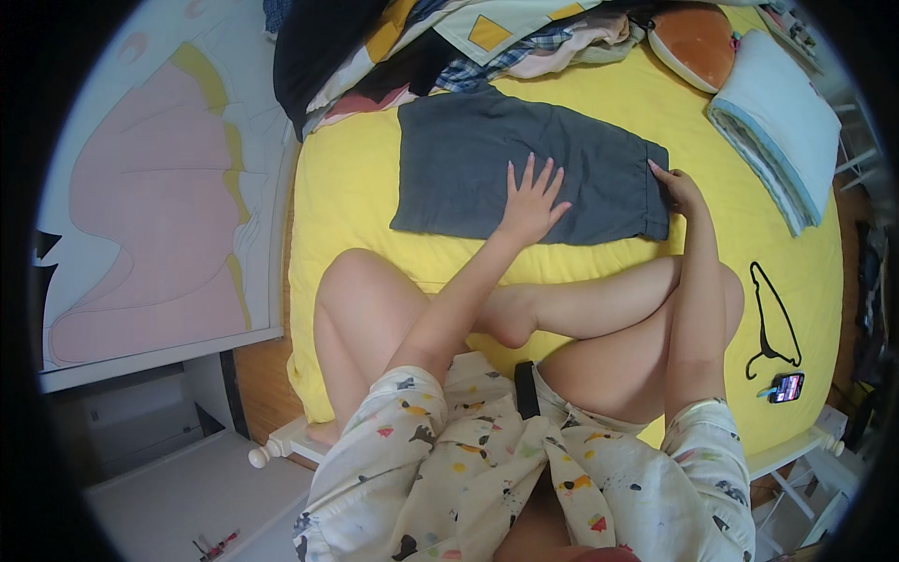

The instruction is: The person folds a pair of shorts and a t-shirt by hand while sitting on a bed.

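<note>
A dark grey cloth garment [463,168], shorts or folded trousers by its waistband, lies spread across the yellow bedsheet [344,190] before my crossed legs. Flat on its middle rests my left hand [532,207], palm down with the fingers spread. At the right end, my right hand [680,190] holds the edge of the waistband [657,204], its thumb on top and the other fingers mostly hidden. The cloth looks fairly smooth, with small wrinkles around the left hand and near the waistband.
A heap of clothes [421,53] borders the garment's far side. Far right are a brown-and-white cushion [692,46] and a folded light-blue quilt [779,119]. A black hanger [772,327] and a phone [788,388] lie by my right knee. Left stands a printed white panel [161,211].
</note>
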Available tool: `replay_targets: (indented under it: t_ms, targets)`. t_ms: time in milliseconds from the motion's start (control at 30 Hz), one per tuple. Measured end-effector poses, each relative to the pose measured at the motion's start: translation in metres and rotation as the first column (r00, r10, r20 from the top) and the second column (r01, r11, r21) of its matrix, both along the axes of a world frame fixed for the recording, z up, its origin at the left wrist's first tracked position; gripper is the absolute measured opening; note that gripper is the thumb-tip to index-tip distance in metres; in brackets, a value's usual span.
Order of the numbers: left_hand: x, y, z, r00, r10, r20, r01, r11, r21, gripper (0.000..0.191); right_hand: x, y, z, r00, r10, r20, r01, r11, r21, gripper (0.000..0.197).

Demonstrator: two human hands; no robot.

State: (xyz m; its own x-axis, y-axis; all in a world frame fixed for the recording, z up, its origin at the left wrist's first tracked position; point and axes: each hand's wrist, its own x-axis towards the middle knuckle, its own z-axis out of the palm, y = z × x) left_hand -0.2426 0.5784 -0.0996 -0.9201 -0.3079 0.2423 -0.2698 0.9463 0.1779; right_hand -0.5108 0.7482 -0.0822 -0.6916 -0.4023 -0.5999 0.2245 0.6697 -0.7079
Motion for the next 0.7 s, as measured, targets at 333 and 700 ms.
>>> replay_targets:
  t_ms: [333,700]
  targets:
    - [0.0,-0.026,0.037,0.981,-0.194,0.019,0.19,0.972,0.14,0.048,-0.014,-0.001,-0.015,1.0,-0.001,-0.01,0.001,0.998,0.07,0.081]
    - [0.025,-0.25,-0.004,0.565,0.825,-0.006,-0.786,0.541,0.299,0.069,-0.009,-0.004,-0.008,0.999,0.002,-0.036,-0.001,1.0,0.027,0.086]
